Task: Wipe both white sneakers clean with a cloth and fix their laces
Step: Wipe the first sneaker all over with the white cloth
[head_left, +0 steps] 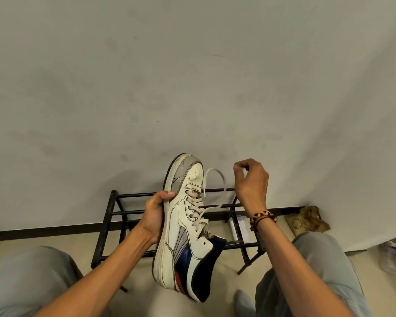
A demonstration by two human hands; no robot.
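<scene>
The right hand's fingers (pixel 240 167) are pinched on the end of a white lace (pixel 215 177), which loops up from the sneaker (pixel 183 227). The left hand's fingers (pixel 167 194) are wrapped around the sneaker's sole edge, holding it in the air, toe up, between the person's knees. Behind it a black metal rack (pixel 114 212) stands on the floor against a pale wall (pixel 192 76). A beaded bracelet (pixel 262 217) circles the right wrist
</scene>
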